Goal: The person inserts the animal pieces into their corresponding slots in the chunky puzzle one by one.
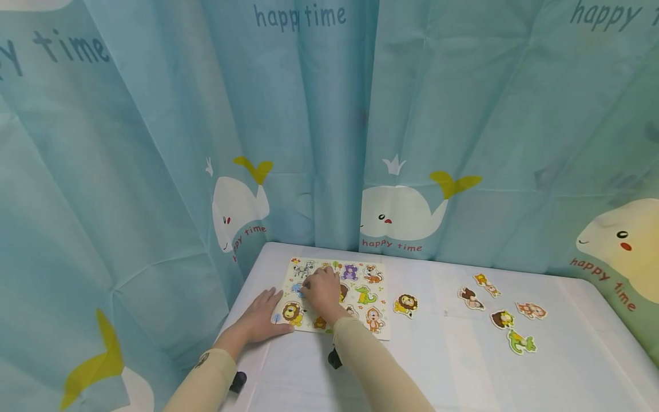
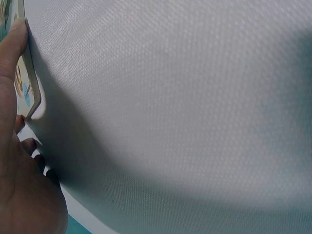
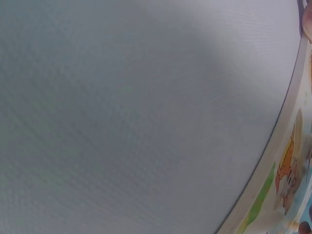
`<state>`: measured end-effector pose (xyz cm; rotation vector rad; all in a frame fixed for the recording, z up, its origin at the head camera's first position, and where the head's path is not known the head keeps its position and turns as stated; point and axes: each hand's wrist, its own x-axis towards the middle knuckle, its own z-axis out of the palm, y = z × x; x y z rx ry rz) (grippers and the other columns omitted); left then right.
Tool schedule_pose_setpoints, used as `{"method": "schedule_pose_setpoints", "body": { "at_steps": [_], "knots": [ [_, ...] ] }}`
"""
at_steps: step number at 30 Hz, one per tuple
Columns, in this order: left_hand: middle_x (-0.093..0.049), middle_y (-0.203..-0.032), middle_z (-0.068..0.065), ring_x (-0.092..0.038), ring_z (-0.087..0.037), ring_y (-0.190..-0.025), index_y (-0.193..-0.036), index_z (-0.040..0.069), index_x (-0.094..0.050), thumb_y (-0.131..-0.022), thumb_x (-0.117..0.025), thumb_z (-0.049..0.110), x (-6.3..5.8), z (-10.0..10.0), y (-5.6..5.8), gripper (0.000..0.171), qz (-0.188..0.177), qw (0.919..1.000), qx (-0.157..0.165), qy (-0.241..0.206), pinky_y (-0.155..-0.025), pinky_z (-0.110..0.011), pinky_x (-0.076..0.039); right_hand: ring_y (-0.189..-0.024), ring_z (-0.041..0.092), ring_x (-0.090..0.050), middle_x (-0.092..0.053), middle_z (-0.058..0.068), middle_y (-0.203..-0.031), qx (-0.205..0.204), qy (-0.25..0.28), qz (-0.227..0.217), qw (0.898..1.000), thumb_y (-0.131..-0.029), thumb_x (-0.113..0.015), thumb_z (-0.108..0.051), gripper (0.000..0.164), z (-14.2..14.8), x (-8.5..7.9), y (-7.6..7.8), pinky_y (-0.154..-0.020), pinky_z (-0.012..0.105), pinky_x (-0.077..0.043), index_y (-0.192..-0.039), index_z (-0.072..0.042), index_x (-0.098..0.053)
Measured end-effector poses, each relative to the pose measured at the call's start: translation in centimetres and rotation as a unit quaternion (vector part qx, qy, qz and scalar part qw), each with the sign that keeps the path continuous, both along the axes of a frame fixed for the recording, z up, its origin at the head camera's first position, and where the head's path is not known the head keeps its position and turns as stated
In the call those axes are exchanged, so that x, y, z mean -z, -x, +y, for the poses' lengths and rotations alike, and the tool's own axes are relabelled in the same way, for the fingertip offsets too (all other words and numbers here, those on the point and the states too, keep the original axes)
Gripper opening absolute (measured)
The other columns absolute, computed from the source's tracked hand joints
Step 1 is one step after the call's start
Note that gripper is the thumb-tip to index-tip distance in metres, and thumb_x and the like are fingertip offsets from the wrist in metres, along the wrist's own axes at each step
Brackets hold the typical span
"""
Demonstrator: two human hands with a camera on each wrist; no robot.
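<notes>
A pale animal puzzle board lies at the left end of the table. My left hand rests at its near-left corner, fingers extended along the side and thumb on the near edge. In the left wrist view, the thumb touches the board's rim. My right hand is over the board's middle with bent fingers. Its fingertips are at a blue elephant; whether they pinch a piece is hidden. In the right wrist view, only the board's edge and bits of fingers show.
A loose lion piece lies just right of the board. Farther right are several other pieces, including a crocodile, a hedgehog and a monkey. A blue whale-print curtain hangs behind the white table.
</notes>
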<state>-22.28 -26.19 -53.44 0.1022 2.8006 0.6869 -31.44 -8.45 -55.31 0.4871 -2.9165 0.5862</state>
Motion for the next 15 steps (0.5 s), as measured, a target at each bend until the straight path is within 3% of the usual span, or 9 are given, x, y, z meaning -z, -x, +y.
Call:
{"method": "schedule_pose_setpoints", "body": {
  "at_steps": [8,11,15],
  "knots": [
    [-0.022,-0.167,-0.02,-0.015,-0.042,-0.154,-0.16,0.004,-0.031,-0.083,-0.078,0.058,0.94,-0.15,0.36,0.105,0.007,0.9999,-0.006,-0.007,-0.122,-0.06,-0.022,-0.1,0.02,-0.051,-0.066,-0.005,-0.091,0.008,0.011,-0.009,1.0,-0.09,-0.08,-0.036,0.014,-0.03,-0.24,-0.3,-0.092,0.041,-0.044,-0.092,-0.022,-0.083],
    [-0.022,-0.167,-0.02,-0.015,-0.042,-0.153,-0.16,0.003,-0.032,-0.082,-0.078,0.058,0.92,-0.15,0.45,0.106,0.005,0.9999,-0.006,-0.011,-0.121,-0.061,-0.022,-0.101,0.021,-0.051,-0.066,-0.005,-0.093,0.008,0.01,-0.015,1.0,-0.091,-0.08,-0.034,0.014,0.0,-0.38,-0.41,-0.092,0.041,-0.044,-0.093,-0.021,-0.083],
    [-0.022,-0.166,-0.021,-0.016,-0.043,-0.153,-0.16,0.003,-0.031,-0.083,-0.079,0.058,-0.02,0.09,0.22,0.105,-0.005,1.0,-0.006,-0.005,-0.121,-0.061,-0.022,-0.1,0.02,-0.051,-0.066,-0.005,-0.093,0.004,-0.003,-0.008,1.0,-0.091,-0.078,-0.035,0.014,0.02,-0.21,-0.35,-0.091,0.041,-0.044,-0.094,-0.022,-0.083]
  ]
}}
